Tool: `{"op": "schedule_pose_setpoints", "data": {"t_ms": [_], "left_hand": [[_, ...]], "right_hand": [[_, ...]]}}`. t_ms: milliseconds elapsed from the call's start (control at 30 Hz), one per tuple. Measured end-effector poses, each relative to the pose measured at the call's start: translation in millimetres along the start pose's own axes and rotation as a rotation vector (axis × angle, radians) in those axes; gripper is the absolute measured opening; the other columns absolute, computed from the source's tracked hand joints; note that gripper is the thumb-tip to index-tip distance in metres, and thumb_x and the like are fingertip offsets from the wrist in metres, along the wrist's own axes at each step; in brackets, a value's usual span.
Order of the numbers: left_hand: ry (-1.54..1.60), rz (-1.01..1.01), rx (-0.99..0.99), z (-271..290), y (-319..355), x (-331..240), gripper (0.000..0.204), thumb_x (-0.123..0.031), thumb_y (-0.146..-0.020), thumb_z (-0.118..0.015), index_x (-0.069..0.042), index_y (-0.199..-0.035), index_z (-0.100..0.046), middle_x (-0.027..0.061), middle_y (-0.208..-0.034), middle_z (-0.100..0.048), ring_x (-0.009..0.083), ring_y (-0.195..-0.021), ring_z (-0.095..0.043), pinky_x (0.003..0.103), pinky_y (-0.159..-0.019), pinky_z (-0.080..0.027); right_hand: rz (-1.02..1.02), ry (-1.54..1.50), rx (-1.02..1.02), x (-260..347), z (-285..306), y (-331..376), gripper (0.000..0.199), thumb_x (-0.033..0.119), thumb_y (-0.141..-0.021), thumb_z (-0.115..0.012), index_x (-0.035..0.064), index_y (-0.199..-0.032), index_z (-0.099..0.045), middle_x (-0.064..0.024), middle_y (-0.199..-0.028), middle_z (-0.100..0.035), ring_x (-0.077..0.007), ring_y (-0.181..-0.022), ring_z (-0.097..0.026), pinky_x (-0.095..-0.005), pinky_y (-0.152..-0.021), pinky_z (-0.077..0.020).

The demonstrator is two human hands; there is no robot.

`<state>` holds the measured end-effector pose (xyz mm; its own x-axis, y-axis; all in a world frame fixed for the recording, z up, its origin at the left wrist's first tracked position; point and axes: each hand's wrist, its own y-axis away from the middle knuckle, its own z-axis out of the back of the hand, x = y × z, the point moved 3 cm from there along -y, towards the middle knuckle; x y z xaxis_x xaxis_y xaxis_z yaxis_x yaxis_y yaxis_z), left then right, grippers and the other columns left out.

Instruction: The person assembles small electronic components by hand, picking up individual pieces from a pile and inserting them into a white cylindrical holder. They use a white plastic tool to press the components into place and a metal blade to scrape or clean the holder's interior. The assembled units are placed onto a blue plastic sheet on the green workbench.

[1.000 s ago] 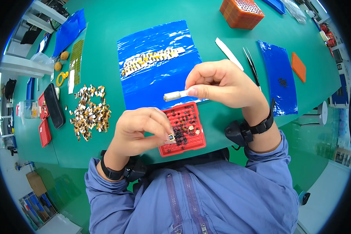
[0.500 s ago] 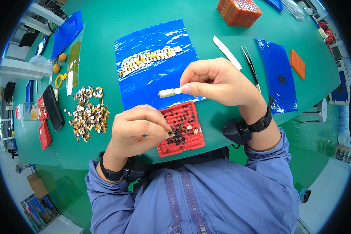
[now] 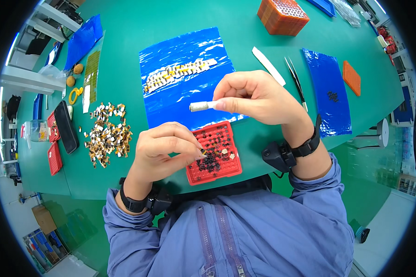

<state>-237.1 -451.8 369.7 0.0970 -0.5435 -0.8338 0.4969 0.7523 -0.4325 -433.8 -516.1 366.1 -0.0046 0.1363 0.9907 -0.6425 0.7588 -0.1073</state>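
My left hand (image 3: 164, 150) is over the left edge of a red tray (image 3: 223, 174), its thumb and fingertips pinching a tiny square piece with a dark centre (image 3: 203, 152). Small black round parts (image 3: 211, 162) and a couple of pale squares (image 3: 232, 156) lie in the tray. Farther up, my right hand (image 3: 254, 97) pinches the narrow end of a short whitish wrapped stick (image 3: 199, 106). Its thick end points left, above a blue film sheet (image 3: 171, 108). Across that sheet runs a row of small white-and-yellow pieces (image 3: 178, 74).
Left of my left hand spreads a heap of small white-and-brown pieces (image 3: 108, 138), beside a black case (image 3: 65, 127). To the right lie a white strip (image 3: 268, 66), tweezers (image 3: 296, 83) and another blue sheet (image 3: 326, 87). Orange stacked trays (image 3: 282, 18) stand at the back.
The tiny piece in my left fingers has tilted and shows less of its face. My right hand and the wrapped stick have hardly moved. The view has shifted slightly.
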Motion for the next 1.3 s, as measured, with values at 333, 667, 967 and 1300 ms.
{"op": "schedule_pose_setpoints", "data": {"t_ms": [333, 667, 967, 1300], "left_hand": [[-0.006, 0.012, -0.072, 1, 4, 0, 0.020, 0.009, -0.066, -0.071, -0.003, -0.080, -0.064, 0.0064, -0.075, -0.064, 0.0191, -0.071, -0.063, 0.028, -0.062, -0.050], [0.002, 0.067, -0.110, -2, 3, -3, 0.015, 0.005, -0.071, -0.071, -0.003, -0.081, -0.065, 0.0062, -0.075, -0.065, 0.0172, -0.067, -0.060, 0.027, -0.061, -0.047], [0.071, 0.130, -0.139, 2, 9, -7, 0.014, 0.002, -0.074, -0.071, -0.003, -0.085, -0.065, 0.0066, -0.080, -0.067, 0.0165, -0.073, -0.064, 0.026, -0.062, -0.049], [0.054, 0.112, -0.293, 12, 11, -13, 0.011, -0.001, -0.076, -0.072, -0.002, -0.084, -0.065, 0.0077, -0.082, -0.066, 0.0173, -0.072, -0.064, 0.028, -0.064, -0.050]], "right_hand": [[0.111, 0.485, -0.633, 17, 79, 18, 0.006, 0.008, -0.091, -0.052, 0.0035, -0.095, -0.055, -0.0004, -0.072, -0.056, -0.0055, -0.063, -0.050, -0.0208, -0.057, -0.0410], [-0.449, 1.203, -0.498, -22, 83, 7, 0.022, 0.016, -0.072, -0.061, -0.0012, -0.085, -0.062, -0.0208, -0.090, -0.063, -0.0360, -0.084, -0.061, -0.0435, -0.075, -0.0480], [-0.333, 1.223, -0.584, -24, 86, 4, 0.014, 0.013, -0.076, -0.056, 0.0034, -0.087, -0.059, -0.0185, -0.080, -0.063, -0.0377, -0.077, -0.060, -0.0451, -0.067, -0.0470], [0.147, 0.585, -0.364, 28, 10, 3, 0.025, 0.008, -0.082, -0.061, 0.0058, -0.107, -0.066, -0.0080, -0.066, -0.060, -0.0154, -0.056, -0.057, -0.0282, -0.053, -0.0432]]}}
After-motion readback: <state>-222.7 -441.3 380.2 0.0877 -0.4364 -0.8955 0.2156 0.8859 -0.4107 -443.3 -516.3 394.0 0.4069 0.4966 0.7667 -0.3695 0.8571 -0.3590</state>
